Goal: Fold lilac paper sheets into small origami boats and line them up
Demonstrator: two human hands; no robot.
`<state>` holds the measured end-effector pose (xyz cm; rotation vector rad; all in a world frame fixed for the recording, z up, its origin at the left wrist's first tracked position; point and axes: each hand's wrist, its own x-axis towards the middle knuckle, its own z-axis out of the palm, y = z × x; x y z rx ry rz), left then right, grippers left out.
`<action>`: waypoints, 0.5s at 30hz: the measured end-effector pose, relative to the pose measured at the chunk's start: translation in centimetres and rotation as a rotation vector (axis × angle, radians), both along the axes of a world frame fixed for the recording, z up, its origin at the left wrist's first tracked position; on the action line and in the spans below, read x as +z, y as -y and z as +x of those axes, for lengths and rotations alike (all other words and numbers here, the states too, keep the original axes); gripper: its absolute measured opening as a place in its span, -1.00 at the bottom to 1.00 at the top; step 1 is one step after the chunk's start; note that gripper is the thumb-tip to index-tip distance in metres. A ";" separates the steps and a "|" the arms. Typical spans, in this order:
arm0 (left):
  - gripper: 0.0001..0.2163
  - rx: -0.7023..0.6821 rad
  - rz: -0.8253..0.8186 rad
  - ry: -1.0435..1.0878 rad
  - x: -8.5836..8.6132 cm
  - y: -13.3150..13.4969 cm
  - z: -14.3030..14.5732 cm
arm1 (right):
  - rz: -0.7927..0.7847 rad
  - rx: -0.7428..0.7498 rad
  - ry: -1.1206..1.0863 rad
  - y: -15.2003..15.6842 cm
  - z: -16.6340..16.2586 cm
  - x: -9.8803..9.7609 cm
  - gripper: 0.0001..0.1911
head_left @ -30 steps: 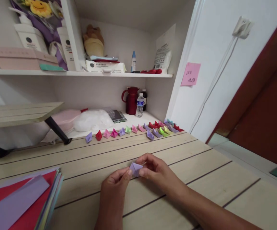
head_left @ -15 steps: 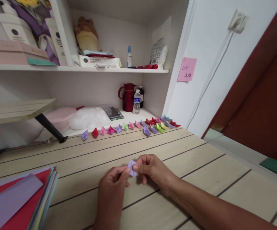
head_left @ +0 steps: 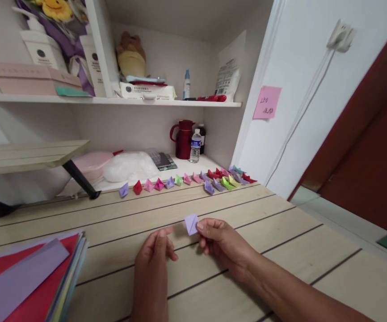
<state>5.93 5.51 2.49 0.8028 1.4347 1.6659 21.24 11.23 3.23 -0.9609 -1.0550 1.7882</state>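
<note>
A small folded purple paper piece (head_left: 191, 223) is pinched between the thumb and fingers of my right hand (head_left: 222, 243), held just above the wooden table (head_left: 280, 223). My left hand (head_left: 155, 256) is a little to the left of the paper, apart from it, with its fingers loosely curled and nothing in them. Along the table's far edge runs a row of several small folded paper boats (head_left: 187, 180) in purple, red, pink and green.
A stack of coloured paper sheets (head_left: 29, 279) lies at the near left. A raised wooden board (head_left: 29, 157) stands at the left. Behind the row are a red jug (head_left: 183, 138), a water bottle (head_left: 195, 146) and a white bag (head_left: 129, 166). A pink note (head_left: 266, 103) sticks on the wall.
My left hand has let go of the purple paper piece and drawn back to the left. My right hand alone now holds it, turned flat side up.
</note>
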 end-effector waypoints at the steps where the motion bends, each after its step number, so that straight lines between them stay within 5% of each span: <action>1: -0.64 -0.008 0.008 0.014 -0.1 -0.1 0.0 | -0.022 -0.008 -0.026 -0.1 0.1 0.0 -0.59; 7: -0.60 -0.108 0.040 0.110 -0.3 -0.1 1.0 | -0.093 -0.044 -0.106 -0.7 0.5 0.1 -0.54; 15: -0.58 -0.214 0.025 0.139 -0.6 0.0 1.6 | 0.002 0.005 -0.100 -0.1 0.2 -0.1 -0.62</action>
